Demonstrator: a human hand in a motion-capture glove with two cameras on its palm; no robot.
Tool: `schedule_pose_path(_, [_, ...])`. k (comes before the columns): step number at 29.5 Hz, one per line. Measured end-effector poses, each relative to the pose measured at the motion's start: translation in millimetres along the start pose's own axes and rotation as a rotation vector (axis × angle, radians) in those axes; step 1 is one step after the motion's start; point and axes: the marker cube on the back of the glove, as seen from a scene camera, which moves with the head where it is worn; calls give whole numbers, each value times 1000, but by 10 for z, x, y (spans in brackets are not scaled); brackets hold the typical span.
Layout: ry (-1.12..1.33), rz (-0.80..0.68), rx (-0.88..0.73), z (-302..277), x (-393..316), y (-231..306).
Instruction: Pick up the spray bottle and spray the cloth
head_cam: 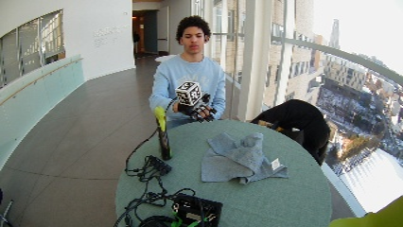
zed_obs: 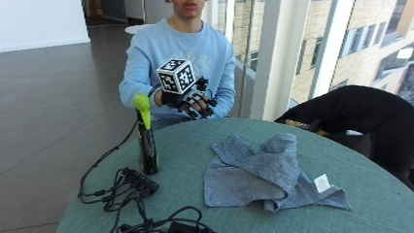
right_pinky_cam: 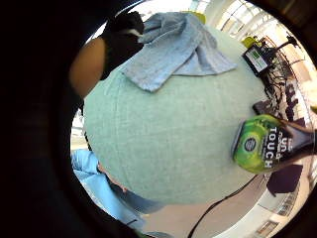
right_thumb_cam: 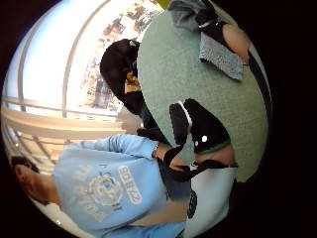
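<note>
Grip [zed_obs: 193, 102] raised over the far table [zed_obs: 194, 141] edge, nothing in it; spray bottle [zed_obs: 146, 141] untouched.

Near to far in the outside view: a tangle of black cables [zed_obs: 123, 189] lies at the near edge of the round green table. Just behind it the spray bottle stands upright, dark body, lime green trigger head [zed_obs: 142, 109] on top. The grey cloth [zed_obs: 268, 172] lies crumpled mid-table, well apart from the bottle, white tag [zed_obs: 321, 183] facing up. Farthest, the grip hangs in the air in front of the person's blue sweatshirt [zed_obs: 178, 48], fingers [zed_obs: 206, 108] spread and drooping downward. Bottle sits below and to one side of the grip, near it but clearly not touching. The little finger side palm view shows the bottle [right_pinky_cam: 270, 144] apart from the cloth [right_pinky_cam: 173, 47].
</note>
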Motion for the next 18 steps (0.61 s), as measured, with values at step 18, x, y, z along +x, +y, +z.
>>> schedule_pose_path(18, [-564, 237, 329, -333, 818, 1234])
